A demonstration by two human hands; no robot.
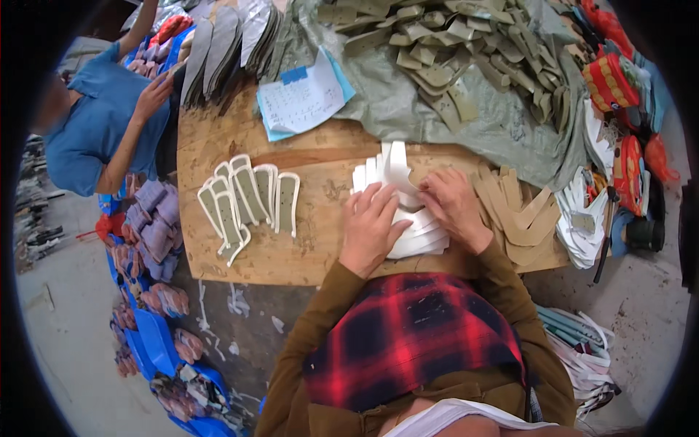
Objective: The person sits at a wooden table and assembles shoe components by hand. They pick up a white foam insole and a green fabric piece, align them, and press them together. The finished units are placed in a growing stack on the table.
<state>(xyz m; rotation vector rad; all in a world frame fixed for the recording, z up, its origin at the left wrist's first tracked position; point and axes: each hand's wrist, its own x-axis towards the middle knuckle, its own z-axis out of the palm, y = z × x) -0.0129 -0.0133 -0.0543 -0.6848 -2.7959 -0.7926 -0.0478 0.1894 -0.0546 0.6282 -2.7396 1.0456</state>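
Note:
A fanned stack of white curved cut pieces (415, 237) lies on the wooden table in front of me. My left hand (373, 227) rests on the left part of this stack, its fingers stretched out over the pieces. With bent fingers, my right hand (455, 207) pinches the right edge of a raised white piece (397, 169), which curls upward between both hands. To the left, several grey-green perforated pieces with white edging (247, 193) overlap in a loose fan. Beige V-shaped cut pieces (520, 222) lie just right of my right hand.
A heap of olive stiff pieces (466, 51) covers a grey-green sheet (364, 95) at the back. Handwritten papers (302, 98) and grey stacked pieces (211, 54) lie back left. A person in blue (109, 124) stands left. Blue bins (154, 342) line the floor.

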